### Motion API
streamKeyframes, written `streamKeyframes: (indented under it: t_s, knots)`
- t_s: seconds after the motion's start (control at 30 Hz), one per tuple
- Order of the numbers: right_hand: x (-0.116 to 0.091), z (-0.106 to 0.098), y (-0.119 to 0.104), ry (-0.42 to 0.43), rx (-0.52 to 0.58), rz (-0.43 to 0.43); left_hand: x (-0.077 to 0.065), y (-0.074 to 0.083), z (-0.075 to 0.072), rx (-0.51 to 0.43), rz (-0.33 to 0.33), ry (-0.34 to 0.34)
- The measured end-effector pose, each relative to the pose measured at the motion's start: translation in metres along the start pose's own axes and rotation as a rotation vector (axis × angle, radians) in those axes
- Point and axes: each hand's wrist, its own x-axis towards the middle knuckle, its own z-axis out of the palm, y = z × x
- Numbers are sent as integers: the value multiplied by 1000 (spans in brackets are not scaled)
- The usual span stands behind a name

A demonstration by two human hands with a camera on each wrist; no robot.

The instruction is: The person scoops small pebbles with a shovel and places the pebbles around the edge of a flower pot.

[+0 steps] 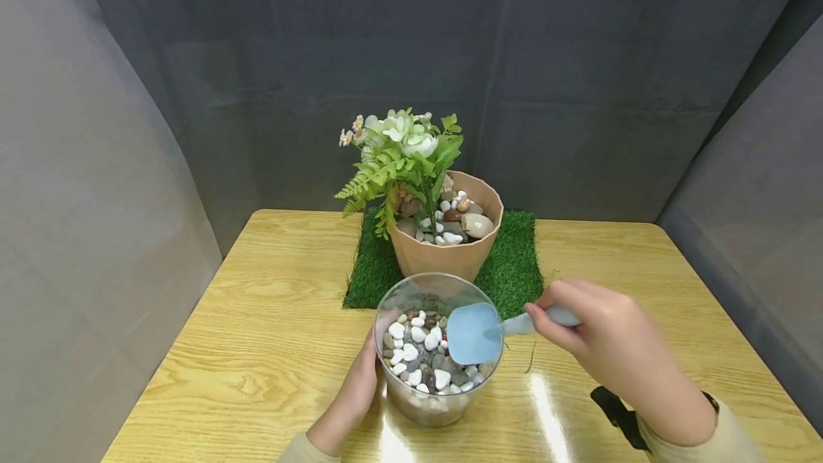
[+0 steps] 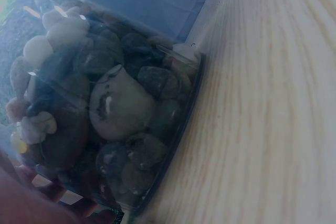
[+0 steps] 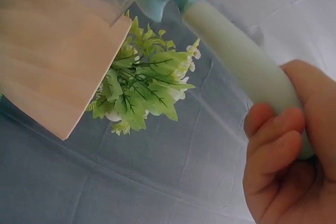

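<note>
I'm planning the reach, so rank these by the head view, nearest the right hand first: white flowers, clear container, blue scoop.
1. Blue scoop: held in the right hand.
2. Clear container: left of that hand.
3. White flowers: farther back, also left.

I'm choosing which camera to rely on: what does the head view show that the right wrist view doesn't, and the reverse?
Only the head view: the left hand at the side of the clear container, the pebbles inside it, and the stones in the planter.

Only the right wrist view: the palm side of the right hand, fingers curled round the handle.

Both: right hand, scoop, planter, flowers, grass mat and clear container, the last two only partly in the wrist view.
</note>
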Motion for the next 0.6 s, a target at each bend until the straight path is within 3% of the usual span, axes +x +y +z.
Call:
streamKeyframes:
  t_s: [0.3, 0.47, 0.6]
  knots:
    - [12, 1, 5, -139, -25, -166, 0, 2, 1, 4, 4, -3]
    - [21, 3, 11, -216, 67, -215, 0, 2, 1, 6, 2, -6]
    - [27, 5, 16, -289, 148, -193, 0, 2, 0, 11, 3, -3]
